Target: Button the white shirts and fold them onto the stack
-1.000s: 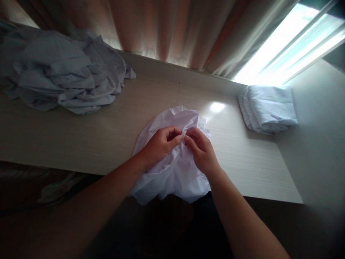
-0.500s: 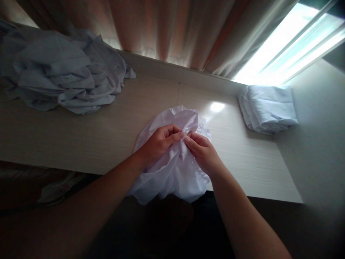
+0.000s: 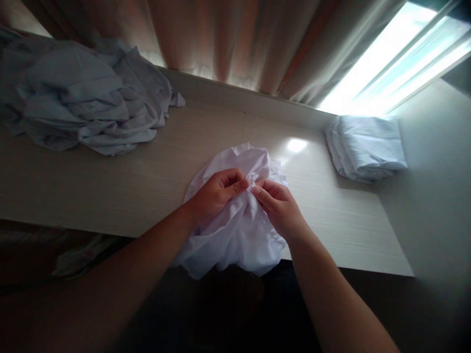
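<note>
Over the worktop (image 3: 349,220), your left hand (image 3: 217,191) and right hand (image 3: 278,203) pinch the white garment (image 3: 235,250) between fingers (image 3: 240,186); probably soft, light: hold its gathered folds.

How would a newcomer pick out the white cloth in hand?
Below the brown pleated curtain runs a pale wood-grain table. At its near edge lies a bunched white cloth, partly overhanging. Unlike the crumpled white cloth heap at left or folded white cloth stack at right, it is pinched by the bare left hand and right hand.
</note>
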`<action>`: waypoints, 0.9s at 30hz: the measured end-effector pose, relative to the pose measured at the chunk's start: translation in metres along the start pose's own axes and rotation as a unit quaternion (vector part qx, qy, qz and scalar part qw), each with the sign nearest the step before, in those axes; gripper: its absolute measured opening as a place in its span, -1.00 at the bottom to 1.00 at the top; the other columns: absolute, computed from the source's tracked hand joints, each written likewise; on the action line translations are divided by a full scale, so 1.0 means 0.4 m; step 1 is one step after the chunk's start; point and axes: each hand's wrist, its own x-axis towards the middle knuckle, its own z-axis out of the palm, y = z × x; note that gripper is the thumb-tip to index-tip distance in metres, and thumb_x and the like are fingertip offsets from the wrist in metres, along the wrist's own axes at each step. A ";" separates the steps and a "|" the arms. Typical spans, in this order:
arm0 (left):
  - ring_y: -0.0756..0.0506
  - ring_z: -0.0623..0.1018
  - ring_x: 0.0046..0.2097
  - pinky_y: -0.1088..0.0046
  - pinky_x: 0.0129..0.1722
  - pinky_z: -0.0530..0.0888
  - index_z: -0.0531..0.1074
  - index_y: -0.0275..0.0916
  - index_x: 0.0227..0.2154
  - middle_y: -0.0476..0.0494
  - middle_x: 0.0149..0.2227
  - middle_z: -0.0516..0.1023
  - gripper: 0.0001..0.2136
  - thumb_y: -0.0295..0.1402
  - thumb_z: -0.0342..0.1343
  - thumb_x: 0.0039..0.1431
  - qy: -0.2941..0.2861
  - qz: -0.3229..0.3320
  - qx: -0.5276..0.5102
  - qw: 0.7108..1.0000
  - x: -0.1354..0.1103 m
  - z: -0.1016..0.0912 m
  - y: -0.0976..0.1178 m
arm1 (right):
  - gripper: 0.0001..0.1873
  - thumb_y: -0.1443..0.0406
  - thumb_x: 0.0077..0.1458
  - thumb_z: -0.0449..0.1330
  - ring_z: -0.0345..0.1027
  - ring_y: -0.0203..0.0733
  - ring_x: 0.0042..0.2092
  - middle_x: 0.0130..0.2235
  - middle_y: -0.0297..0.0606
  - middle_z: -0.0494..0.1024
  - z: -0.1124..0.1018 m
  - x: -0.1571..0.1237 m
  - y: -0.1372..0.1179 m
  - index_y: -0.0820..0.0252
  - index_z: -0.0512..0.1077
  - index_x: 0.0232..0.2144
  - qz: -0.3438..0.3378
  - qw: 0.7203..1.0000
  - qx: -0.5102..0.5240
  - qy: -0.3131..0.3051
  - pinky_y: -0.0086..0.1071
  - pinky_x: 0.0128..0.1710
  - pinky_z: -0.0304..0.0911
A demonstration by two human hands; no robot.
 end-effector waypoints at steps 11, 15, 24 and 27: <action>0.06 0.28 -0.50 0.51 -0.49 0.30 0.23 -0.21 -0.54 0.07 -0.54 0.24 -0.65 -0.16 0.28 0.08 0.083 0.013 -0.095 0.992 0.008 -0.009 -0.001 | -0.66 0.11 0.14 0.28 -0.02 -0.37 -0.51 -0.56 -0.46 0.19 -0.014 -0.002 -0.005 0.15 0.32 -0.53 -0.026 0.999 0.002 0.040 -0.40 -0.51 -0.07; 0.08 0.25 -0.52 0.54 -0.53 0.23 0.25 -0.23 -0.55 0.07 -0.56 0.22 -0.65 -0.15 0.25 0.12 0.093 0.045 -0.003 0.995 0.018 -0.036 0.010 | -0.70 0.16 0.16 0.26 0.01 -0.37 -0.49 -0.55 -0.45 0.20 -0.027 0.001 -0.005 0.15 0.33 -0.52 -0.044 0.998 0.003 0.049 -0.40 -0.49 -0.06; 0.04 0.32 -0.41 0.52 -0.43 0.24 0.39 -0.29 -0.45 0.03 -0.47 0.31 -0.68 -0.11 0.23 0.15 -0.038 0.048 0.138 0.989 0.003 -0.008 -0.004 | -0.67 0.12 0.13 0.29 0.02 -0.38 -0.48 -0.53 -0.44 0.25 0.003 -0.002 0.000 0.19 0.35 -0.51 -0.054 0.998 0.002 0.043 -0.42 -0.50 -0.07; 0.05 0.30 -0.42 0.53 -0.44 0.22 0.38 -0.29 -0.45 0.03 -0.47 0.30 -0.70 -0.14 0.22 0.16 -0.040 0.042 0.116 0.992 0.006 -0.011 -0.005 | -0.66 0.11 0.13 0.29 -0.01 -0.39 -0.49 -0.54 -0.45 0.23 0.003 -0.002 -0.002 0.19 0.35 -0.52 -0.049 0.998 -0.005 0.046 -0.42 -0.51 -0.10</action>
